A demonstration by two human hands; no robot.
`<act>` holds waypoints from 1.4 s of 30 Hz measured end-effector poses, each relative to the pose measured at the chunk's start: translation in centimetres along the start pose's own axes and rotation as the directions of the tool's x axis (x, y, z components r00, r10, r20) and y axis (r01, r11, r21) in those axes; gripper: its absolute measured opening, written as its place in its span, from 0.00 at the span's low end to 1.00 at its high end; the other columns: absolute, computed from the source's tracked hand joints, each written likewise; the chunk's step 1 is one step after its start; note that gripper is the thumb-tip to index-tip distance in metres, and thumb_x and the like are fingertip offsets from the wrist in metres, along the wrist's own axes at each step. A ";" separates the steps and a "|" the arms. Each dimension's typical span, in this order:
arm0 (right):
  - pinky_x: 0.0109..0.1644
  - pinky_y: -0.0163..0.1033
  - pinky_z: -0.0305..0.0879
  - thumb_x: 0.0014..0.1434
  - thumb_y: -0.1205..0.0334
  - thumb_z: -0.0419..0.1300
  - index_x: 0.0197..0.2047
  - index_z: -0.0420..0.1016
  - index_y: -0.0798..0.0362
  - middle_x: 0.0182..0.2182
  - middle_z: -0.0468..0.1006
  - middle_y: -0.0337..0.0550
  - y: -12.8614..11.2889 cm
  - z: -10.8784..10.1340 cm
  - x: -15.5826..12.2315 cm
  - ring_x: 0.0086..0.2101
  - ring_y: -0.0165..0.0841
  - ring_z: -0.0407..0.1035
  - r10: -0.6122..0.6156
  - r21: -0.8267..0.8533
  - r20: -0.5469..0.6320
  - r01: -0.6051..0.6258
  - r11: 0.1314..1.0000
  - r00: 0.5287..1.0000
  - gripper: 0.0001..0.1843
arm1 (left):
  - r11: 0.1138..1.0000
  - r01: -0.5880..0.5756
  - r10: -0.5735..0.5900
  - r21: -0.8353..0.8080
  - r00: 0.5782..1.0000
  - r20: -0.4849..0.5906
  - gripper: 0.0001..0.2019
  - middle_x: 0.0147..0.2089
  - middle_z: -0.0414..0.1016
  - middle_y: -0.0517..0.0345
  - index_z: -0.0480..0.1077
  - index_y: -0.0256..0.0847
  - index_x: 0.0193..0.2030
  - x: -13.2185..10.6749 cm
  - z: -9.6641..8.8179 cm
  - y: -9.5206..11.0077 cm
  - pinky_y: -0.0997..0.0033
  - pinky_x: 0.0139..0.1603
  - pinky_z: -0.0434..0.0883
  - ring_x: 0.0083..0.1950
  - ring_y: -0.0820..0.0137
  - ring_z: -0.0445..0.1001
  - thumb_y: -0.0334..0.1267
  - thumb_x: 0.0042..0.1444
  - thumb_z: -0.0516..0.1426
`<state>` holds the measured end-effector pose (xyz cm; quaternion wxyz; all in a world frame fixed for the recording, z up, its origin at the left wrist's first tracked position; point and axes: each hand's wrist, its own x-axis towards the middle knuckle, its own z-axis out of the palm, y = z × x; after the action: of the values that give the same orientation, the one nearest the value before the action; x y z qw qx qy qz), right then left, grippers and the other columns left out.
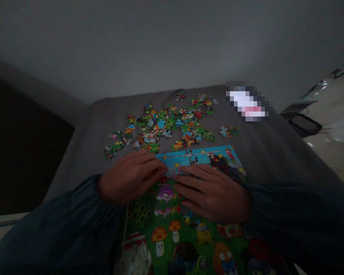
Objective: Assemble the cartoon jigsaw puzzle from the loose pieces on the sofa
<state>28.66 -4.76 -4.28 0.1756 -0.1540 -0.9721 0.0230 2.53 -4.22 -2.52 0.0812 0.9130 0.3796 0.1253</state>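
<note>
A colourful cartoon puzzle board (160, 212) lies in front of me, showing mushrooms, a purple plant figure and a blue strip with yellow stars along its far edge. My left hand (132, 175) is at the board's far left corner, fingers curled and pressed together; whatever they hold, if anything, is hidden. Over the upper middle of the board rests my right hand (212, 191), palm down, with its fingers stretched out and slightly apart. The two sets of fingertips nearly meet near the blue strip. Just beyond the board lies a loose pile of jigsaw pieces (172, 124).
The pieces spread over a grey cloth-covered surface (83, 130) that ends at a pale wall. A small cluster of puzzle pieces (229, 131) sits apart on the right. Behind it is a blurred-out white and pink item (248, 104). A dark looped object (306, 124) stands beyond the right edge.
</note>
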 end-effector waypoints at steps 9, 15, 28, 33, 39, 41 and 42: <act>0.58 0.47 0.66 0.69 0.57 0.56 0.54 0.75 0.57 0.54 0.77 0.47 -0.6 0.1 -0.2 0.57 0.40 0.66 -0.066 0.023 0.020 0.066 0.998 0.998 0.16 | 1.000 -0.016 0.016 0.015 1.000 -0.024 0.12 0.39 0.78 0.57 0.75 0.42 0.45 0.0 -0.1 0.1 0.66 0.43 0.69 0.40 0.67 0.74 0.40 0.71 0.50; 0.57 0.46 0.66 0.68 0.57 0.57 0.54 0.75 0.57 0.53 0.78 0.46 -0.5 0.0 -0.3 0.57 0.40 0.66 -0.063 0.046 0.013 0.063 0.997 0.998 0.16 | 1.000 -0.007 0.007 0.026 1.000 -0.019 0.12 0.39 0.78 0.58 0.75 0.43 0.45 0.0 -0.1 0.1 0.68 0.43 0.68 0.40 0.67 0.74 0.41 0.71 0.50; 0.56 0.47 0.67 0.69 0.57 0.56 0.53 0.74 0.58 0.53 0.77 0.48 -0.6 -0.2 -0.1 0.57 0.41 0.66 -0.080 0.069 0.042 0.077 0.995 0.996 0.17 | 1.000 -0.011 0.011 0.007 1.000 -0.005 0.11 0.39 0.77 0.57 0.74 0.42 0.45 0.0 0.0 -0.1 0.67 0.43 0.68 0.41 0.66 0.74 0.40 0.71 0.51; 0.56 0.47 0.67 0.68 0.56 0.57 0.54 0.74 0.58 0.52 0.77 0.50 -0.7 -0.2 -0.2 0.57 0.41 0.65 -0.081 0.071 0.039 0.078 0.994 0.996 0.17 | 1.000 -0.015 0.016 0.008 0.999 -0.030 0.12 0.39 0.78 0.57 0.75 0.42 0.45 0.1 -0.1 0.0 0.68 0.42 0.69 0.40 0.67 0.74 0.40 0.71 0.51; 0.56 0.46 0.67 0.70 0.56 0.54 0.54 0.74 0.57 0.53 0.77 0.49 -0.7 -0.3 -0.2 0.57 0.40 0.65 -0.082 0.059 0.045 0.079 0.995 0.996 0.17 | 1.000 -0.018 0.018 0.005 1.000 -0.016 0.12 0.39 0.78 0.56 0.75 0.42 0.45 0.0 -0.2 0.0 0.66 0.43 0.69 0.40 0.65 0.75 0.41 0.71 0.50; 0.56 0.46 0.67 0.70 0.56 0.54 0.53 0.74 0.57 0.53 0.77 0.48 -0.7 -0.3 -0.2 0.57 0.41 0.65 -0.081 0.060 0.044 0.078 0.995 0.996 0.17 | 1.000 -0.016 0.016 -0.002 1.000 -0.011 0.13 0.39 0.78 0.56 0.75 0.42 0.45 0.0 -0.2 0.0 0.66 0.43 0.69 0.40 0.65 0.75 0.41 0.71 0.50; 0.56 0.46 0.67 0.70 0.56 0.54 0.53 0.74 0.57 0.53 0.77 0.48 -0.7 -0.3 -0.2 0.57 0.41 0.65 -0.080 0.061 0.040 0.078 0.995 0.996 0.17 | 1.000 -0.016 0.016 -0.005 1.000 -0.013 0.13 0.39 0.78 0.56 0.75 0.42 0.45 0.0 -0.2 0.0 0.66 0.43 0.69 0.40 0.65 0.75 0.41 0.71 0.50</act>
<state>28.78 -5.46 -4.03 0.1601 -0.1096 -0.9798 0.0482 2.50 -4.17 -2.35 0.0801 0.9150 0.3725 0.1329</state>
